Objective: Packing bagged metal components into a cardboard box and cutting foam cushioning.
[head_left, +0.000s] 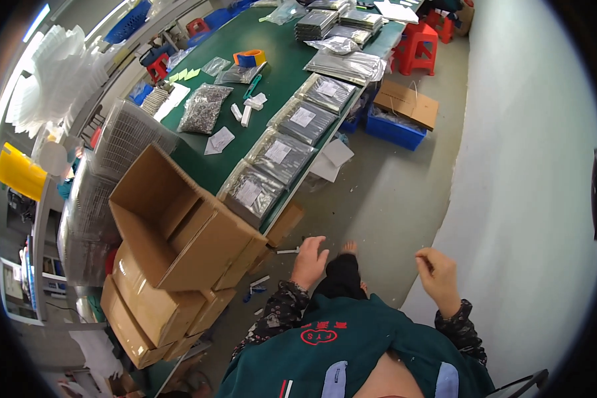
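Because the nearest bagged stack point(251, 194) (eleven o'clock from the left hand point(308, 262)) looks slippery, grip opposite sides; left fingers spread, right hand point(439, 277) loosely curled, both empty.

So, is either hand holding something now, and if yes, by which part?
No held thing can be seen: the left hand is empty, and the right hand is loosely curled with no object showing in it.

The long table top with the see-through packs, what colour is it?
The table top is green; it shows best in the head view.
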{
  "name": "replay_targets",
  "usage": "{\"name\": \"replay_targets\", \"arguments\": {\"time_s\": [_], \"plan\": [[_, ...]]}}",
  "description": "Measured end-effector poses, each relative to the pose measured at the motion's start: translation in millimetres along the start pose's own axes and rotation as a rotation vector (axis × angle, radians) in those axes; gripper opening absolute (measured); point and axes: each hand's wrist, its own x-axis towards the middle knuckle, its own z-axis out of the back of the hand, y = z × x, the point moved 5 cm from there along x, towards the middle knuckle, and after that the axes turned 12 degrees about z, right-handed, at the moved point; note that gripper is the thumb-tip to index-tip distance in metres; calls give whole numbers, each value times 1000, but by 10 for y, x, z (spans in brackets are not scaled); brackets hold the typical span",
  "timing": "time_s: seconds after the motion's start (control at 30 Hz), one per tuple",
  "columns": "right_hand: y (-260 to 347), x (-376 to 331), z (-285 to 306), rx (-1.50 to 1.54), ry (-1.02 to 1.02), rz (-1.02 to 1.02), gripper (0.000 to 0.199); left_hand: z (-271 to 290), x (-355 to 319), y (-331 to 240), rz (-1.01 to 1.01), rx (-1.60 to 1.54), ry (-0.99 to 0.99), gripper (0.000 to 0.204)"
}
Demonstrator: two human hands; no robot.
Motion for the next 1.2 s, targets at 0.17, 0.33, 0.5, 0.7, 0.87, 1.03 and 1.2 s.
{"name": "replay_targets", "arguments": {"time_s": [0.17, 0.33, 0.5, 0.7, 0.87, 1.03, 1.2], "plan": [[-357, 607, -252, 79, 238, 75, 7, 109, 734, -358, -47, 145, -172, 43], [-857, 1312, -320, 8, 347, 102, 8, 51, 1634, -631, -85, 251, -345, 49], [-1095, 2191, -356, -3, 436, 179, 8, -18, 2424, -893, -63, 332, -365, 55], [-1301, 3035, -680, 110, 503, 297, 10, -30, 3077, -1156, -27, 354, -319, 60], [-1449, 3557, -884, 118, 666, 492, 11, -124, 3401, -1341, 74, 398, -317, 64], [-1821, 4286, -964, 178, 753, 666, 12, -395, 3782, -1265, 229, 550, -276, 66], [-2198, 4941, -861, 184, 718, 712, 11, -536, 4035, -1388, 323, 584, -347, 71]]}}
